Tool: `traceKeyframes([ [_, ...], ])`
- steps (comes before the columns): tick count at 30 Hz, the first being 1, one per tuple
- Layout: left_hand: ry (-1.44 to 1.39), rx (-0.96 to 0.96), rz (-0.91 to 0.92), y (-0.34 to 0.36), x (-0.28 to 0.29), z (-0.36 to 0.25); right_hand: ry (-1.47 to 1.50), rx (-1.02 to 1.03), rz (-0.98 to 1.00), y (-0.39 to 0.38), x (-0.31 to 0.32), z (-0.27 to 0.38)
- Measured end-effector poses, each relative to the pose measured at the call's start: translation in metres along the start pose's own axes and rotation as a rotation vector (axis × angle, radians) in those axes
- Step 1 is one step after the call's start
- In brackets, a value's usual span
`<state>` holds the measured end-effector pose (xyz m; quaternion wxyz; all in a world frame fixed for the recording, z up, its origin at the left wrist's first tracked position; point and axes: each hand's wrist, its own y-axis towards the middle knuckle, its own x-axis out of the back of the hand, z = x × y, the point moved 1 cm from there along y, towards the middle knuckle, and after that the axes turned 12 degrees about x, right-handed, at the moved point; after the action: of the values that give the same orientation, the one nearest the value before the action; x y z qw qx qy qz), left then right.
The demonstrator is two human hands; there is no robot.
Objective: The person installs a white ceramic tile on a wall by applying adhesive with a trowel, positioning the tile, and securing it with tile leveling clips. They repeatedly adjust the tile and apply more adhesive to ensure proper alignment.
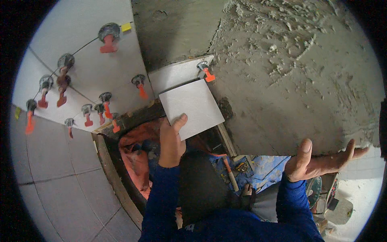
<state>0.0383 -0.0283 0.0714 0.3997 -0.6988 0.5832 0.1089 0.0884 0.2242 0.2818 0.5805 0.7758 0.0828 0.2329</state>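
Note:
My left hand [173, 141] is closed on a square white tile [192, 107], thumb across its face. Behind that tile is a white tile strip [175, 72] with an orange-handled clip [207, 72]. At the upper left, white tiles [80, 24] carry several red and orange levelling clips [108, 40]. My right hand [306, 163] is open, thumb raised and fingers spread along the lower edge of a grey, mortar-coated surface [286, 84]; I cannot tell whether it presses on that edge.
Grey tiles [56, 197] line the lower left. Below the work area lie red cloth [133, 157], a blue tarp [266, 177] and a wooden-handled tool [230, 173]. At the lower right are a green disc [313, 191] and other gear. A foot [246, 190] shows at the bottom.

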Motion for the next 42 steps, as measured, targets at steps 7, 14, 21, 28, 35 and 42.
traceKeyframes([
  [7,0.020,0.027,-0.033,0.013,-0.007,-0.011,-0.114,-0.142,-0.057,-0.011,-0.011,0.005],
  [14,0.003,0.123,-0.027,0.015,-0.011,-0.007,-0.106,-0.254,-0.078,-0.028,0.002,-0.004],
  [21,-0.045,0.186,-0.107,0.017,-0.016,-0.004,0.184,-0.697,-0.132,-0.065,0.026,-0.008],
  [28,-0.054,0.169,-0.069,0.018,-0.017,-0.004,0.312,-1.226,-0.194,-0.091,0.076,-0.037],
  [35,-0.009,0.170,-0.083,0.014,-0.017,-0.012,0.099,-0.866,-0.245,-0.073,0.038,-0.018],
  [42,-0.019,0.152,-0.083,0.015,-0.017,-0.009,-0.198,-0.528,-0.293,-0.041,-0.006,0.006],
])
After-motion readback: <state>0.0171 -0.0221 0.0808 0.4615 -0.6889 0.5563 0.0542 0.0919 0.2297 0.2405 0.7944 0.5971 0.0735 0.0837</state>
